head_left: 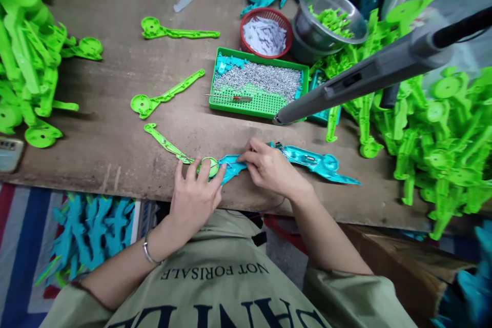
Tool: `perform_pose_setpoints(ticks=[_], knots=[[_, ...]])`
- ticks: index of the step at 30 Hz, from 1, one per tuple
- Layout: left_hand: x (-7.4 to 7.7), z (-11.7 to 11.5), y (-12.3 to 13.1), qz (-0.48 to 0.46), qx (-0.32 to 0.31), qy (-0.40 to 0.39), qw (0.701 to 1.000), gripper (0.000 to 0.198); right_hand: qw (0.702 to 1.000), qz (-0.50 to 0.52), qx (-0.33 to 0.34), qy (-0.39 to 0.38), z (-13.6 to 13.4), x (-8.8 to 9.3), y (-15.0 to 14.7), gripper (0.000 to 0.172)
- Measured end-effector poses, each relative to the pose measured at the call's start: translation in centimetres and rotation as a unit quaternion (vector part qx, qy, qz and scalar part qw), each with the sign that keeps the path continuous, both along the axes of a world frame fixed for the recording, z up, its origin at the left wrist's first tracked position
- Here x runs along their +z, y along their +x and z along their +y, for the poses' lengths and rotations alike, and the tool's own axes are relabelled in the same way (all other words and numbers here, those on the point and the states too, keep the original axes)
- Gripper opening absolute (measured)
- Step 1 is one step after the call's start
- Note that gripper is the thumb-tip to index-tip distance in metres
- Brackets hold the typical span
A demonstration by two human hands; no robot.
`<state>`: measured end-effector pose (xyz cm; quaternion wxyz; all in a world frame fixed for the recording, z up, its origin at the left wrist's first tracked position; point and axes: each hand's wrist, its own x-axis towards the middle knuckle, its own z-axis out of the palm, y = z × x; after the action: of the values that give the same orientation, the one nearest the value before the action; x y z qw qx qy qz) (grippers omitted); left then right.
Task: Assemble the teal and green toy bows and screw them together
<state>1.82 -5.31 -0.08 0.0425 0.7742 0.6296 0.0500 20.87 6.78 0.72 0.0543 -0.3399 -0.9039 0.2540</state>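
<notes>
My left hand (195, 199) rests its fingers over the round end of a lime-green plastic arm (165, 143), holding it down against a blue plastic shell (313, 160). The green arm extends up and left of those fingers, with a thin strand along it. My right hand (271, 168) is closed in a pinch above the left half of the shell. A thin line seems to run from its fingertips toward the green disc, but what they grip is too small to name. Beyond my right hand, the shell's open hollow side shows, with small dark and metallic parts inside.
Two loose green arms (167, 97) lie up and left. A green tray (246, 108) holds many small metal pieces and a screwdriver (240, 98). A grey electric screwdriver (357, 74) hangs over its right corner. Green parts are heaped left and right (442, 154); a red basket (246, 43) stands behind.
</notes>
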Motion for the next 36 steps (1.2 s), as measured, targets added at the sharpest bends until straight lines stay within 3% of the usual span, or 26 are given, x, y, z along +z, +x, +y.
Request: perform_pose_setpoints(ticks=[10,26,33,36], knots=[[-0.2,-0.1,-0.2,-0.023,-0.002,0.006,1.0,0.046,0.991,0.094,-0.091,-0.024,0.0,-0.9,1.5,0.016],[-0.2,0.3,0.0,0.007,-0.005,0.044,0.999,0.045,0.988,-0.049,-0.092,0.115,-1.5,-1.9,1.5,0.027],[0.2,0.8,0.4,-0.009,-0.012,0.045,0.999,0.046,0.976,0.038,-0.105,0.188,-0.8,-2.9,2.7,0.029],[1.2,2.8,-1.3,-0.056,-0.032,0.061,0.996,0.044,0.975,0.088,-0.106,0.172,-0.8,-3.2,3.1,0.029]])
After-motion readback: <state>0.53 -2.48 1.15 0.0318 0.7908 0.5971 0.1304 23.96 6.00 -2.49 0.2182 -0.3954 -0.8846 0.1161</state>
